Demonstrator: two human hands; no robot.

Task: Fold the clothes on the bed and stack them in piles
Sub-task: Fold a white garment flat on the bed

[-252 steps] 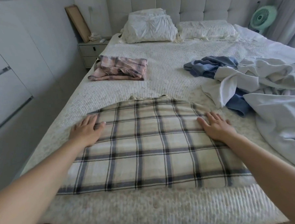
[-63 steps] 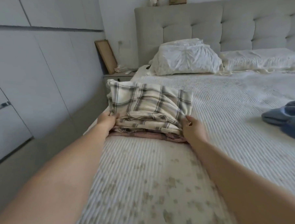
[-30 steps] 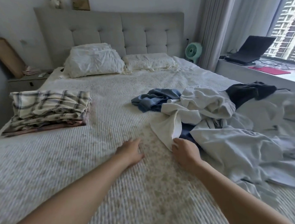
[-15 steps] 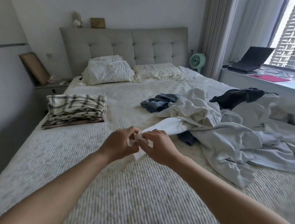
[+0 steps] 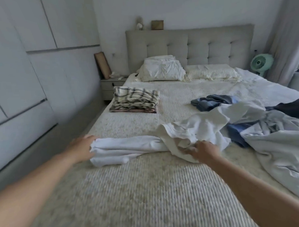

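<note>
left hand (image 5: 81,148) gripped white garment (image 5: 129,148) sleeve end near bed (image 5: 148,190) left edge | right hand (image 5: 202,151) pinched its bunched middle | folded pile (image 5: 135,102) well apart

1. The shirt (image 5: 146,146) is plain white.
2. The folded pile (image 5: 136,100) is cream with dark checks (a pink layer beneath).
3. The fan (image 5: 261,63) is mint green.
4. The headboard (image 5: 190,43) is grey.
</note>
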